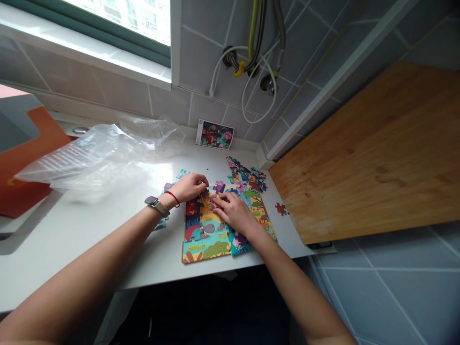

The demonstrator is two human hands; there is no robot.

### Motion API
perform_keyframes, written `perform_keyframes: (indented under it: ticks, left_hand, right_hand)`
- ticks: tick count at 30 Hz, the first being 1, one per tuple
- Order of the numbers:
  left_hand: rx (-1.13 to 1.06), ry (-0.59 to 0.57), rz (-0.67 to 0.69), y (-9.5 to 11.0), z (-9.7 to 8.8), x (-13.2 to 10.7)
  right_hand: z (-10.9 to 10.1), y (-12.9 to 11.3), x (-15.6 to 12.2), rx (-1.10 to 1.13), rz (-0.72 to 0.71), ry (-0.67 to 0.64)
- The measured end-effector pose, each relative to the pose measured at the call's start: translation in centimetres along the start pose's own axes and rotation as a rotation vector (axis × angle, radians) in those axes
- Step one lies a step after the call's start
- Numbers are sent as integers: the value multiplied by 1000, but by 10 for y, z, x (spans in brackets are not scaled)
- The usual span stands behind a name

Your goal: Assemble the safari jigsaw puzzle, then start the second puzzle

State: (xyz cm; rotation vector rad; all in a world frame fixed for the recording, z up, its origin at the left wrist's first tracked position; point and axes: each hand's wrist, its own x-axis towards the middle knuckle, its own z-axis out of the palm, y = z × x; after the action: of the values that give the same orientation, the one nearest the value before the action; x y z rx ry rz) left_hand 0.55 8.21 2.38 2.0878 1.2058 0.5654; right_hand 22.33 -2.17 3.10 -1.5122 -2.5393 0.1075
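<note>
My left hand [193, 186], a watch and red cord at its wrist, is closed in a pinch over the upper left of a colourful jigsaw board [212, 251]. A dark puzzle piece [204, 194] shows under its fingertips, partly hidden. My right hand [235, 212] lies on the middle of the board with fingers stretched out and slightly apart, touching the pieces there. Below its palm is a joined patch of blue and purple pieces [239, 245]. A purple piece [218, 186] sits just beyond both hands.
Loose puzzle pieces [247, 176] are heaped at the back right, and a red-brown piece [281, 209] lies by the wooden board [373, 158]. A picture card [215, 134] leans on the wall. Clear plastic bags [104, 155] and an orange box [46, 127] occupy the left.
</note>
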Motion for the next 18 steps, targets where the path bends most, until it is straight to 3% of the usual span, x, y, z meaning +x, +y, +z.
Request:
perform_keyframes:
  ticks: [8,13,18]
  left_hand:
    - [15,-22,-10,1,1,0]
    - [23,-18,-12,3,-1,-1]
    - [11,-23,-8,4,-2,-2]
  right_hand:
    - [4,36,8,-82,-3,47]
    - [6,65,8,-3,-3,105]
    - [1,67,-2,106,-57,186]
